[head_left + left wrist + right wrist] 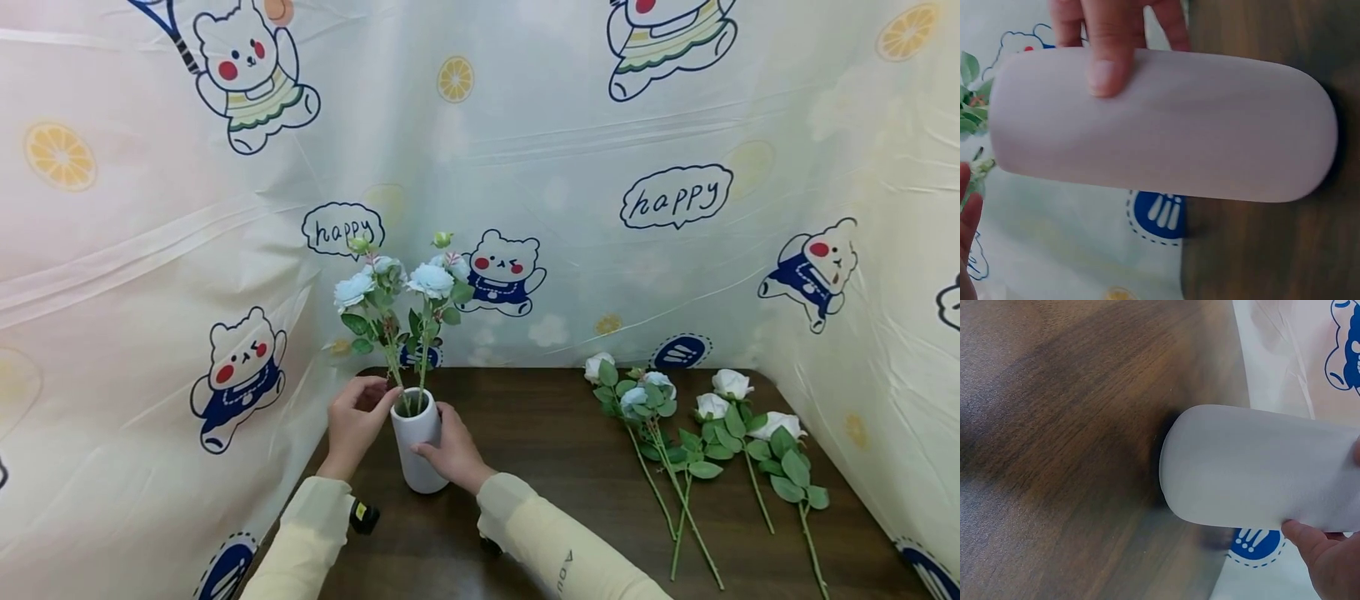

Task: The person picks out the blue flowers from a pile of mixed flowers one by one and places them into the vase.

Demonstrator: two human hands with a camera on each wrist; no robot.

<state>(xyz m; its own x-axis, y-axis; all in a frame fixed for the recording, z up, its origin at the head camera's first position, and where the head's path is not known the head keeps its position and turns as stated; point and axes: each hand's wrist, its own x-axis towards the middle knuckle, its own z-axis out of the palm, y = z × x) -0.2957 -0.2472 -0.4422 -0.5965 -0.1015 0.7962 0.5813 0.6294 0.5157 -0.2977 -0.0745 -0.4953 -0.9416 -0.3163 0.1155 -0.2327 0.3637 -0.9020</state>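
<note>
A white cylindrical vase (416,454) stands upright on the dark wooden table, and it fills much of the left wrist view (1210,137). My right hand (459,450) grips its right side, thumb across the front and fingers behind. Two sprays of pale blue artificial flowers (431,282) rise from the vase's mouth, with green leaves and buds. At the rim's left side, my left hand (354,423) pinches a stem (395,367) between thumb and fingers. The stems' lower ends are hidden inside the vase.
On the table's right lie several loose flower stems: white roses (731,383) and a pale blue spray (634,402). A small black object with a yellow label (365,517) is beside the left sleeve. Behind hangs a printed cloth (555,125) with bears and orange slices.
</note>
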